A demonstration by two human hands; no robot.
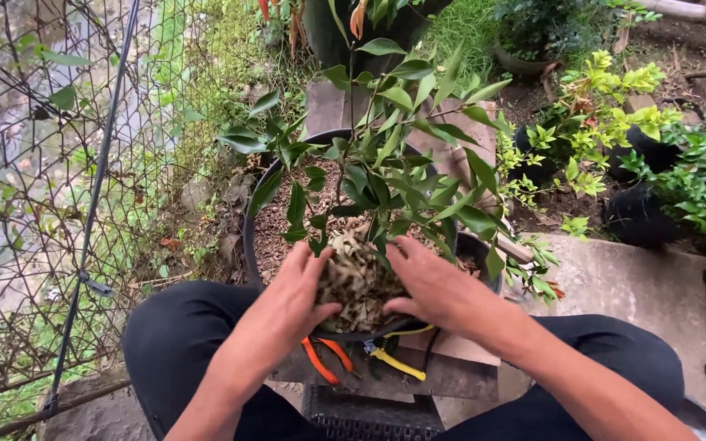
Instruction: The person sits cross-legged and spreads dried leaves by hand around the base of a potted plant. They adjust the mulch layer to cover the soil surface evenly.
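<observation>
Below, cupped a clump of dry brown leaf litter [359, 284] between left hand [292, 298] and right hand [433, 287], both pressed around it, fingers curled. Sat atop soil at near rim of round black plastic pot [248, 237] with leafy green shrub [386, 155]. Lay just beneath rim: orange-handled pliers [326, 358], yellow-handled cutters [395, 362].
</observation>
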